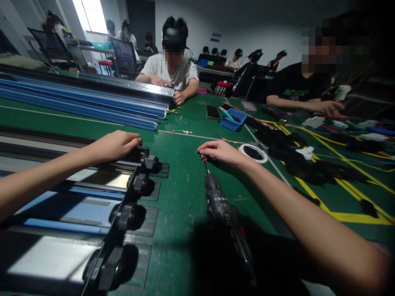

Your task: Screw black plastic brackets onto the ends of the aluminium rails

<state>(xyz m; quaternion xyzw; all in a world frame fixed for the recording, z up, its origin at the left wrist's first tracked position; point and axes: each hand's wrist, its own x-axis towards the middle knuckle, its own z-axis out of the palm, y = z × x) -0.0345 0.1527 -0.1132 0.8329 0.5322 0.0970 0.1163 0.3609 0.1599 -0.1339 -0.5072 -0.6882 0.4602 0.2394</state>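
My left hand (115,144) rests curled on the far end of a black rail (123,201) that carries several black knobs over metal and blue profiles. My right hand (220,151) lies on the green table, fingers pinched together near the tip of the bit of a black cordless drill (226,218). The drill lies on the table between my arms, bit pointing away from me. What the right fingers pinch is too small to make out.
A white tape ring (253,153) sits just right of my right hand. A blue bin (233,120) and a phone (212,112) lie further back. Long blue profiles (80,105) run along the left. Black cable bundles (296,158) lie right. Other people sit across the table.
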